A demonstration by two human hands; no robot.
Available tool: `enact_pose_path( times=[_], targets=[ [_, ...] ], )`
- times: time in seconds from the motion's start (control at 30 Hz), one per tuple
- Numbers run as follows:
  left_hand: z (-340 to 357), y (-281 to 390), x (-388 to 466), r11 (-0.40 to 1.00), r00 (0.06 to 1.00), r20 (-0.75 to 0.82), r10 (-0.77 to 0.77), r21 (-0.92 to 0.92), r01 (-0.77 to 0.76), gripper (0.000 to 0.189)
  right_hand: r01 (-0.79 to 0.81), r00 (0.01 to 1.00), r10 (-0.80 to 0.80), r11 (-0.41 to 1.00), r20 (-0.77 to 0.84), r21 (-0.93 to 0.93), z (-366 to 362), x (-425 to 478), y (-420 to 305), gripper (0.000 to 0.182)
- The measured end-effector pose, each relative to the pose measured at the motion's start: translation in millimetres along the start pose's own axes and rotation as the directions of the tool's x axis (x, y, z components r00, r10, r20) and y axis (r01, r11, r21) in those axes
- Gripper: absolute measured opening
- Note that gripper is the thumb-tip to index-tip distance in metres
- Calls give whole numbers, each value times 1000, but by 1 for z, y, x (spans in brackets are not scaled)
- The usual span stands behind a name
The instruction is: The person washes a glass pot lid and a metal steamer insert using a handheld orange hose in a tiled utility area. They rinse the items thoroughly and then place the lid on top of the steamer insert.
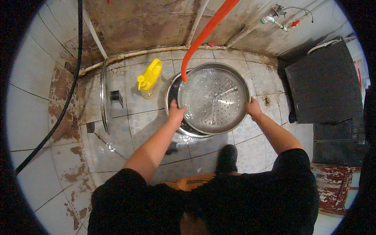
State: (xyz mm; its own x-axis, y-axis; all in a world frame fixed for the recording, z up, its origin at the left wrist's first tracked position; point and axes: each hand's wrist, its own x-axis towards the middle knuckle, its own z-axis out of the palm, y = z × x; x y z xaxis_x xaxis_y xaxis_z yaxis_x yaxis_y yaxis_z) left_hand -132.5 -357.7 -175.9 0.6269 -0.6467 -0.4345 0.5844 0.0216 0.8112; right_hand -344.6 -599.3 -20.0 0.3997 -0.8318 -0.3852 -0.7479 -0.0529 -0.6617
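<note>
A round steel steamer tray with a perforated bottom (227,108) is held at its rim by both hands, with water in its left part. My left hand (176,114) grips the left rim, and my right hand (253,108) grips the right rim. Beneath it, offset to the left, is a wider shiny metal pot (169,91) on the tiled floor. An orange hose (192,47) hangs from above, its end over the tray's upper left. A yellow plastic jug (152,73) stands left of the pot. Farther left, a glass lid with a metal rim (105,100) stands on edge, its black knob facing right.
Pipes (141,53) run along the back wall. A black hose (75,79) hangs at the left. A dark boxy appliance (321,85) stands at the right, below a wall tap (279,11). My shoe (227,158) is just below the tray; the floor tiles (147,126) look wet.
</note>
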Motion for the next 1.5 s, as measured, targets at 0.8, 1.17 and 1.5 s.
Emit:
enact_pose_path(
  times=[0.8,1.17,1.5],
  targets=[
    [-3,26,9,842,996,90,-28,539,-25,72,9,773,-487,649,-406,-761,-134,-75,-168,47],
    [-4,73,-37,800,696,397,-599,334,498,51,-9,999,15,993,47,-116,-76,-34,6,32],
    [-55,107,-74,805,825,144,-546,363,470,17,-421,762,296,902,576,95,13,2,103,49]
  ],
)
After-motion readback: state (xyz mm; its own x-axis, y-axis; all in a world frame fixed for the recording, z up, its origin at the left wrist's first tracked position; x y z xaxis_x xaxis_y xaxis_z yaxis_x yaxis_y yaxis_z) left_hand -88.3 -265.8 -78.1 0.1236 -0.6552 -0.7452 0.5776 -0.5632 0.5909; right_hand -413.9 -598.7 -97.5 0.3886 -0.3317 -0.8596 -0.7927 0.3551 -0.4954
